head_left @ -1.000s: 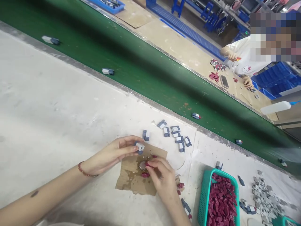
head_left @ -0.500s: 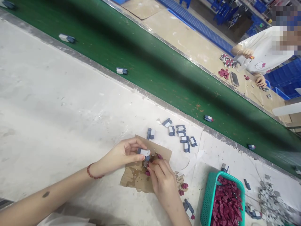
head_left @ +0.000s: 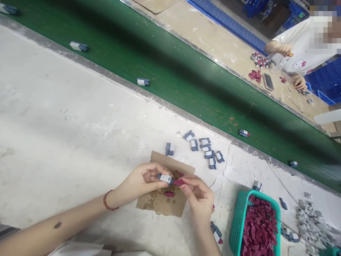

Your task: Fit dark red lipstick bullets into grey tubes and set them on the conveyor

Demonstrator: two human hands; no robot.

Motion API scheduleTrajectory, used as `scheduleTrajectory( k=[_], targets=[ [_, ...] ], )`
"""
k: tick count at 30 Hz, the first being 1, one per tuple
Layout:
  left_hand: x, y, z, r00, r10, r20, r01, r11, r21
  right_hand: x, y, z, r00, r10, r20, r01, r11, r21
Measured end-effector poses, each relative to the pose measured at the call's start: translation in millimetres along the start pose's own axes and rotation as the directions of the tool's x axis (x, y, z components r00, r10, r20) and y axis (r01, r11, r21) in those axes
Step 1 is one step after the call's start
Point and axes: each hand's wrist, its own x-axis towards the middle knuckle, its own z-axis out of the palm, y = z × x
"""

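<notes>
Between the thumb and fingers of my left hand (head_left: 150,177) is a grey-and-white plastic part (head_left: 165,178). My right hand (head_left: 198,193) pinches a small maroon plastic piece (head_left: 178,182), its tip touching or very close to the right end of the grey-and-white part. Both hands are over a brown cardboard sheet (head_left: 173,209) with dark wet stains. Another maroon piece (head_left: 169,194) lies on the cardboard below my fingers. A round dark item under the held part is mostly hidden.
Several grey-and-white parts (head_left: 205,148) lie beyond the cardboard. A green basket (head_left: 234,224) of maroon pieces stands at the right, near a heap of light grey pieces (head_left: 311,220). A green conveyor belt (head_left: 170,92) carries spaced parts. Across it, a co-worker's hand (head_left: 283,49) holds something small.
My right hand has lifted a maroon piece from the cardboard area up to the end of the grey-and-white part. Parts on the belt have shifted slightly rightward in view.
</notes>
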Motion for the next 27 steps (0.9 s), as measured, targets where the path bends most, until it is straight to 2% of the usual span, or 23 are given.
scheduleTrajectory(
  k=[3,9,14,17,20,24,27],
  targets=[
    [-1.3,-0.3,0.6,1.0,-0.023,-0.003,0.023,1.0,0.013,-0.4,0.5,2.4,0.998,-0.058,0.006,0.058,0.997,-0.044],
    [-4.0,3.4,2.0,0.998,-0.061,0.019,0.06,0.998,0.027,-0.4,7.0,-0.5,0.986,-0.127,0.111,0.143,0.978,-0.151],
    [-4.4,4.5,3.1,0.999,-0.041,-0.001,0.041,0.996,0.083,-1.9,1.0,4.0,0.974,-0.199,0.107,0.218,0.953,-0.21],
    [-5.8,7.4,3.1,1.0,-0.018,-0.022,0.022,0.987,0.161,-1.5,-6.1,3.1,0.953,-0.247,0.177,0.289,0.919,-0.269],
    [-6.5,12.3,2.9,1.0,0.0,-0.007,0.002,0.97,0.244,-0.2,-11.3,-1.1,0.939,-0.239,0.246,0.312,0.893,-0.323],
    [-5.0,18.5,3.6,1.0,0.012,0.024,-0.019,0.946,0.322,0.2,-13.2,-4.6,0.935,-0.218,0.28,0.309,0.887,-0.344],
    [-4.5,21.9,5.0,0.998,0.037,0.05,-0.053,0.932,0.36,-1.4,-12.6,-4.0,0.925,-0.25,0.286,0.341,0.88,-0.332]
  ],
)
